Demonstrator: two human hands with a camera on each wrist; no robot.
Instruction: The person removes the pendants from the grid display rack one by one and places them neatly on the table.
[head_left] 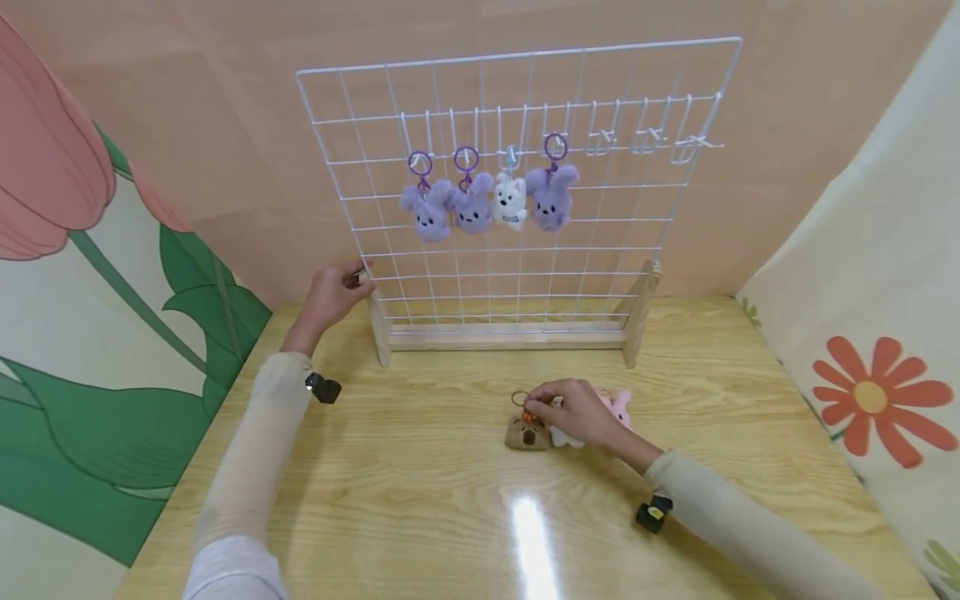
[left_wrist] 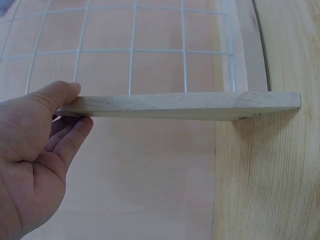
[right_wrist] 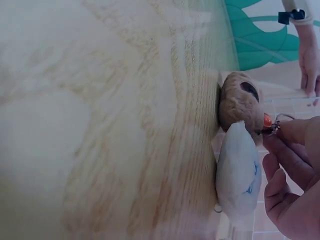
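My left hand [head_left: 337, 296] pinches the top of the rack's left wooden upright [left_wrist: 165, 102] between thumb and fingers. With thumb and fingertips, my right hand [head_left: 577, 410] pinches the metal clasp of a brown plush keychain [head_left: 527, 434] with a dark nose and an orange bead [right_wrist: 268, 120]. The brown plush sits on the wooden table. Beside it lies a white plush keychain [right_wrist: 237, 172], partly under my right hand in the head view. A pink plush keychain [head_left: 621, 407] shows behind that hand, mostly hidden.
A white wire grid rack [head_left: 517, 275] stands at the back of the table [head_left: 420, 500]. Three purple plush keychains [head_left: 552, 200] and one white dog keychain [head_left: 510, 202] hang from its hooks. Hooks on the right [head_left: 648, 137] carry nothing. Flower-printed cloth [head_left: 870, 400] flanks the table.
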